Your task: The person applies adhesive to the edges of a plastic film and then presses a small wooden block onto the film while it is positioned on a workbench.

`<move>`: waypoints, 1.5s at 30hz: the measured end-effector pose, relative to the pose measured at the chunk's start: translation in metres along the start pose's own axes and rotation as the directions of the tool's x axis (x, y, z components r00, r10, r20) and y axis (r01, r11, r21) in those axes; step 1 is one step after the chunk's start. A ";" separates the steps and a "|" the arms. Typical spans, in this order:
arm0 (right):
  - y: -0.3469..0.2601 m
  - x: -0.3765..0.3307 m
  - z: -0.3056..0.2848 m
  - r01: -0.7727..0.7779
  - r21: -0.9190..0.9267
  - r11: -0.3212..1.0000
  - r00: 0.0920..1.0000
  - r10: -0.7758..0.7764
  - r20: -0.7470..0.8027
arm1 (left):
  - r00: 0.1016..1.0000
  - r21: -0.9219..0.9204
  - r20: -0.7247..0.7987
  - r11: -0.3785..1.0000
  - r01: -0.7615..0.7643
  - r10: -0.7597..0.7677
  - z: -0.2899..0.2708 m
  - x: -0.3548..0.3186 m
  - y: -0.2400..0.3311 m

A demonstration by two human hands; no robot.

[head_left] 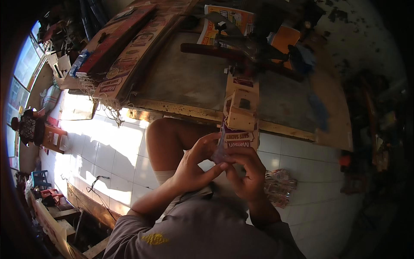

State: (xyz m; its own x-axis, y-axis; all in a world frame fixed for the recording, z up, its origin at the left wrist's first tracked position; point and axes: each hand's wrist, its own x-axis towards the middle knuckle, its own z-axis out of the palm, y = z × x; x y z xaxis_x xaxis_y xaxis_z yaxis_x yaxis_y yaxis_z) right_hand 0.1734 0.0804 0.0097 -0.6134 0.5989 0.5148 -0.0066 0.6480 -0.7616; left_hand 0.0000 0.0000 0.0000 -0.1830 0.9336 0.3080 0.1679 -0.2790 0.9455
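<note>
In the middle of the frame we see both hands brought together just below a long printed cardboard strip (239,125) that runs from the fingers up toward the low wooden bench (189,82). The left hand (196,166) curls in from the left with thumb and forefinger pinched; the right hand (249,172) meets it from the right, its fingers folded over the strip's lower end. Between the two sets of fingertips sits a small clear plastic piece (219,152), too blurred for us to say whether it is a sachet, a wrapper or tape. So the grip of each hand is narrow and closed, the left on that clear piece and the right on the bottom of the strip. Along the strip, two pale blocks (241,113) already sit one above the other, looking fixed to its face, and we judge that this part of the work is done, while the lowest stretch near the fingers is still being handled. The strip's top end lies against the bench edge, near a dark clamp-like tool (241,52) in the upper middle. On the white tiled floor (108,155), at the lower right of the hands, lies a bundle of shiny wrapped packets (279,185), apart from both hands. More printed cardboard sheets (129,56) lie stacked at the upper left of the bench. How many pieces remain to be fitted we cannot tell.
</note>
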 end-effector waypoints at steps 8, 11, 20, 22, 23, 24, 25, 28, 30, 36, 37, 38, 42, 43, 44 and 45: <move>0.022 -0.006 -0.008 -0.173 0.688 0.705 0.882 0.422 -0.211 | 0.978 -0.130 -0.202 0.991 0.020 -0.046 0.002 -0.006 -0.014; 0.036 0.003 -0.034 -0.075 0.768 0.636 0.761 0.534 -0.368 | 0.935 -0.330 -0.332 0.944 0.011 -0.127 -0.004 -0.005 -0.022; 0.114 0.031 -0.145 -0.179 -0.607 0.774 0.745 -0.297 -0.598 | 0.912 -0.422 -0.353 0.905 0.044 -0.209 -0.016 0.004 -0.031; 0.130 0.038 -0.140 -0.200 -0.737 0.646 0.892 -0.192 -0.410 | 0.927 -0.459 -0.307 0.887 0.054 -0.215 -0.014 0.004 -0.032; 0.138 0.038 -0.137 -0.192 -0.795 0.575 0.942 -0.120 -0.314 | 0.934 -0.477 -0.284 0.877 0.059 -0.217 -0.011 0.005 -0.031; 0.150 0.034 -0.131 -0.187 -0.757 0.626 0.959 -0.052 -0.280 | 0.921 -0.486 -0.312 0.872 0.056 -0.233 -0.006 0.008 -0.029; 0.162 0.025 -0.127 -0.187 -0.720 0.669 0.970 0.012 -0.241 | 0.923 -0.483 -0.297 0.872 0.076 -0.245 -0.006 0.009 -0.029; 0.180 0.012 -0.125 -0.180 -0.599 0.780 0.976 0.065 -0.208 | 0.929 -0.494 -0.234 0.858 0.141 -0.288 -0.005 0.003 -0.029; 0.184 0.010 -0.125 -0.184 -0.551 0.814 0.972 0.069 -0.223 | 0.922 -0.459 -0.230 0.870 0.179 -0.311 -0.007 0.003 -0.031; 0.171 0.015 -0.122 -0.165 -0.634 0.756 0.972 0.018 -0.233 | 0.940 -0.459 -0.232 0.880 0.122 -0.251 -0.001 0.011 -0.030; 0.157 0.018 -0.115 -0.161 -0.667 0.728 0.969 -0.010 -0.245 | 0.935 -0.473 -0.240 0.872 0.123 -0.262 0.000 0.011 -0.027; 0.141 0.021 -0.108 -0.157 -0.699 0.698 0.966 -0.039 -0.256 | 0.940 -0.511 -0.228 0.853 0.107 -0.254 0.002 0.013 -0.025; 0.063 0.021 -0.062 -0.021 -0.342 0.939 0.980 -0.048 -0.194 | 0.951 -0.525 -0.189 0.844 0.111 -0.243 0.010 0.012 -0.018; 0.047 0.019 -0.048 0.028 -0.257 0.966 0.990 -0.062 -0.126 | 0.954 -0.497 -0.179 0.859 0.122 -0.239 0.012 0.011 -0.018; 0.031 0.022 -0.038 0.068 -0.240 0.968 0.994 -0.086 -0.065 | 0.952 -0.449 -0.192 0.884 0.130 -0.238 0.014 0.010 -0.018; 0.020 0.025 -0.029 0.106 -0.224 0.969 0.994 -0.110 -0.004 | 0.961 -0.451 -0.172 0.884 0.121 -0.219 0.016 0.010 -0.016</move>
State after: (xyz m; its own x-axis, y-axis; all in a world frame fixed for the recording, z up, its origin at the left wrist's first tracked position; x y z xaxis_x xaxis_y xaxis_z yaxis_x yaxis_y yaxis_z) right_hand 0.1807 0.1214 0.0184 -0.6058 0.5261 0.5968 0.1054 0.7966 -0.5952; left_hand 0.0107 0.0170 -0.0134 -0.3786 0.9193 0.1071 -0.3106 -0.2353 0.9209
